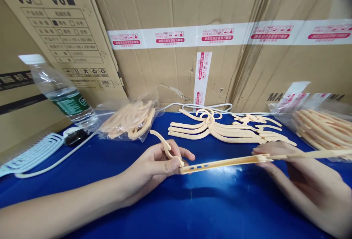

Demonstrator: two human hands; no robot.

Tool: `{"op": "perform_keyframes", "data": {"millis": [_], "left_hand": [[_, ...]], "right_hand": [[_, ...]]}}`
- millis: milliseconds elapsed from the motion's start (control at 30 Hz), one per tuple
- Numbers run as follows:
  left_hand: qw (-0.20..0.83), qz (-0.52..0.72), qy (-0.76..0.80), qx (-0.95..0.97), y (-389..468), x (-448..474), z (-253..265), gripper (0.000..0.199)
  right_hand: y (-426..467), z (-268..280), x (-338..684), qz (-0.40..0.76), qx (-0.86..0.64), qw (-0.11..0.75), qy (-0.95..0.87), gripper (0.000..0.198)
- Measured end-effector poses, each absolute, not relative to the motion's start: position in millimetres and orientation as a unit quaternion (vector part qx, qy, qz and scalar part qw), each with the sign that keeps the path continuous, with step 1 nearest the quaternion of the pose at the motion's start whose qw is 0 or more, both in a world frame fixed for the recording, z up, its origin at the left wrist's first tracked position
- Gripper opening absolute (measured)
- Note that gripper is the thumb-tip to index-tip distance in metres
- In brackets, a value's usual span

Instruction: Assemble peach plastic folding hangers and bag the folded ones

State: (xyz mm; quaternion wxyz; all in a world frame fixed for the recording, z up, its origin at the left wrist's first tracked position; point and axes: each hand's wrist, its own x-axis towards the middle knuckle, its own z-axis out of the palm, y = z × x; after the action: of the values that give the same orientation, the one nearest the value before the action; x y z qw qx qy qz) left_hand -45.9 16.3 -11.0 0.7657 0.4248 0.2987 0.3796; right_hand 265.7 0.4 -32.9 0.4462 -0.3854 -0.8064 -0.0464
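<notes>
My left hand (154,167) pinches a beige plastic hanger hook (160,137) between thumb and fingers, its curved tip pointing up and left. The hook's lower end is at the left end of a long beige hanger arm (225,163), which has small slots near that end. Whether the two are joined, I cannot tell. My right hand (310,180) grips the arm at a joint, thumb below and fingers behind. From there a second length runs out past the right edge. Behind the hands, several hanger pieces (233,133) lie together on the blue table surface (192,209).
A clear bag of beige pieces (129,119) lies at left and another bag (324,129) at right. A water bottle (63,92), a light blue hairbrush (33,152) and a white cable (57,165) are on the left. Cardboard boxes (165,7) stand along the back.
</notes>
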Motion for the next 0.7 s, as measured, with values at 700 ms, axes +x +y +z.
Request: {"op": "perform_keyframes", "data": {"millis": [700], "left_hand": [[0.72,0.41,0.34,0.445,11.9,-41.0,-10.0,0.023]], "right_hand": [[1.0,-31.8,275.4,-0.034,-0.276,0.435,-0.857,0.044]]}}
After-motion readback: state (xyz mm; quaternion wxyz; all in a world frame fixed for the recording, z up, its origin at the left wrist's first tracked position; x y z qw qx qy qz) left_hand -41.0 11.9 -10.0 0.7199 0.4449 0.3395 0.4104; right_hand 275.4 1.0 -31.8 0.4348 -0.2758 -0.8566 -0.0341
